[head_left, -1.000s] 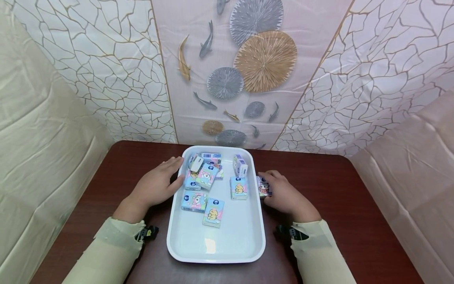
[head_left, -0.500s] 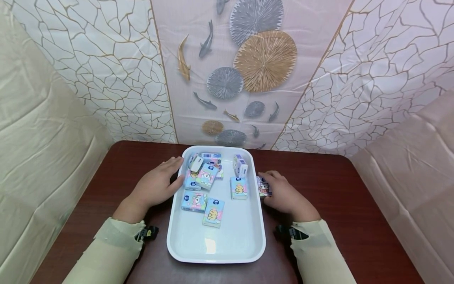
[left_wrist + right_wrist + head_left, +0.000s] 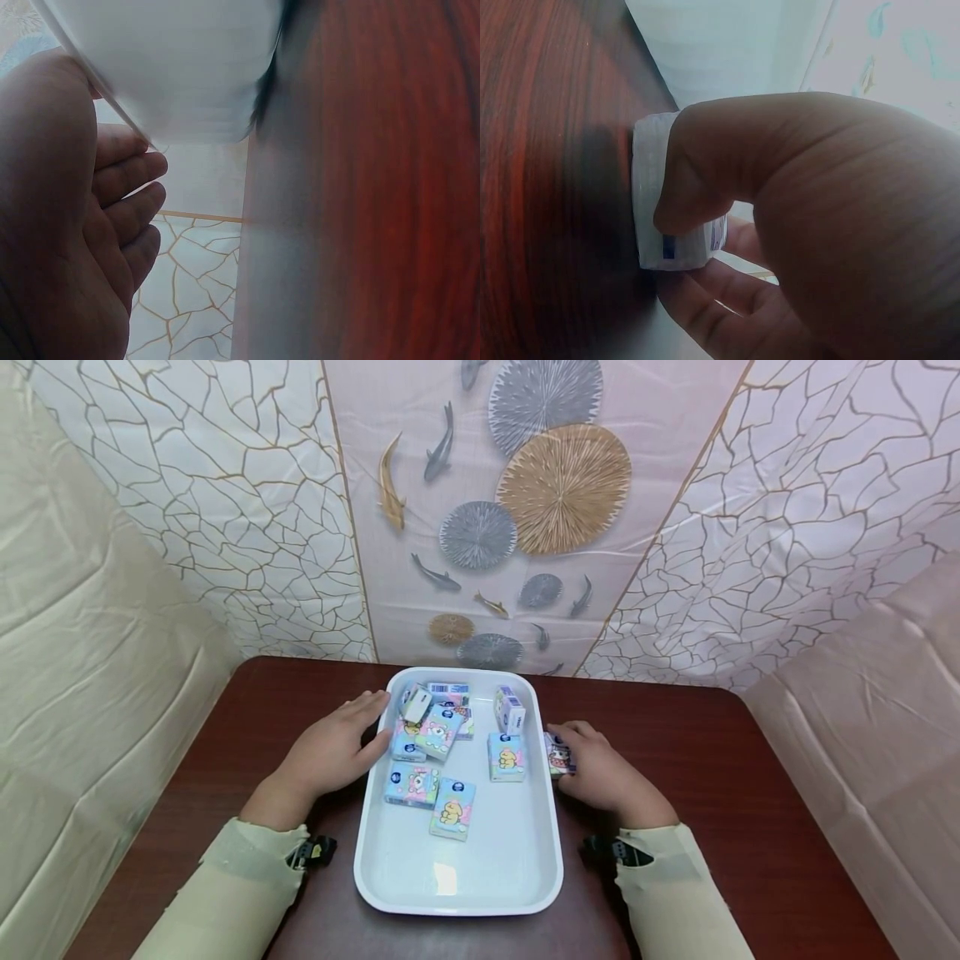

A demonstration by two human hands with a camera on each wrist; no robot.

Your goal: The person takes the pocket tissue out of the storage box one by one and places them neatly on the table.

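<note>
A white tray (image 3: 495,868) lies on the table, holding several small tissue packs with cartoon animals, among them a yellow-figure pack (image 3: 452,810). My left hand (image 3: 333,752) rests against the tray's left rim, its fingers extended; in the left wrist view the fingertips (image 3: 154,161) are right at the rim. Outside the tray's right wall, my right hand (image 3: 603,772) grips another tissue pack (image 3: 558,755). In the right wrist view the thumb lies over the white end of that tissue pack (image 3: 651,180), fingers on its far side, close to the tabletop.
Tissue packs are piled at the tray's back left, including a blue-pink pack (image 3: 438,732). One pack (image 3: 509,710) stands on edge at the back right, with a flat pack (image 3: 506,757) in front of it. Beyond the dark red table (image 3: 720,752) hangs a patterned curtain (image 3: 480,593).
</note>
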